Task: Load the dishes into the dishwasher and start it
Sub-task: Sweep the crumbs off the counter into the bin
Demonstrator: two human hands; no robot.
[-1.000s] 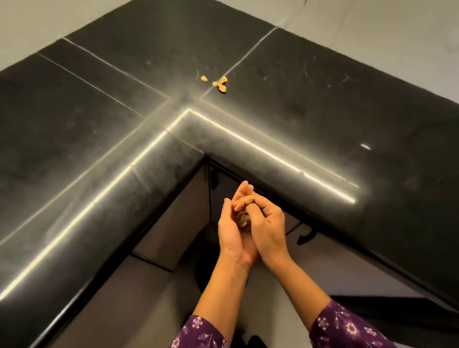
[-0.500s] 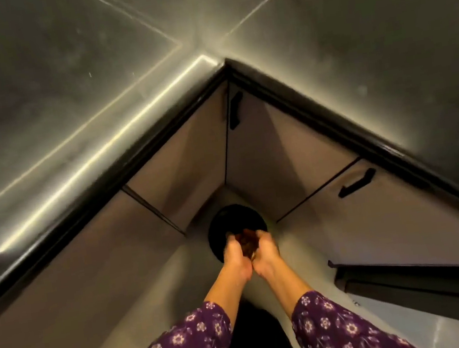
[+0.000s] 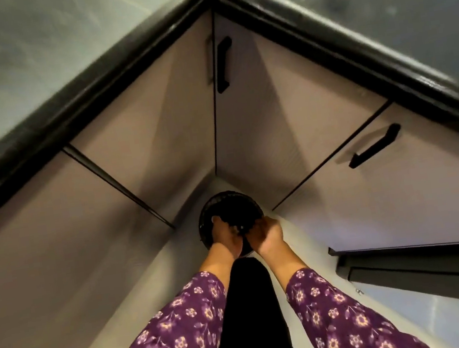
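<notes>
A round black bin (image 3: 231,203) stands on the floor in the inside corner of the cabinets. Both hands hang low over its mouth, close together. My left hand (image 3: 225,237) lies with the palm turned up and the fingers spread over the bin. My right hand (image 3: 267,233) is beside it, fingers curled toward the left palm. Whether scraps are still in either hand is hidden by shadow and blur. No dishes are in view.
Grey cabinet doors with black handles (image 3: 223,64) (image 3: 374,146) meet in the corner under the black countertop edge (image 3: 91,84). A dark panel (image 3: 426,264) juts out from the cabinet front at the lower right. My purple flowered sleeves fill the bottom of the view.
I have bent further down, and the countertop with its crumbs has left the view. Both hands dropped from counter height to the bin's mouth and moved slightly apart.
</notes>
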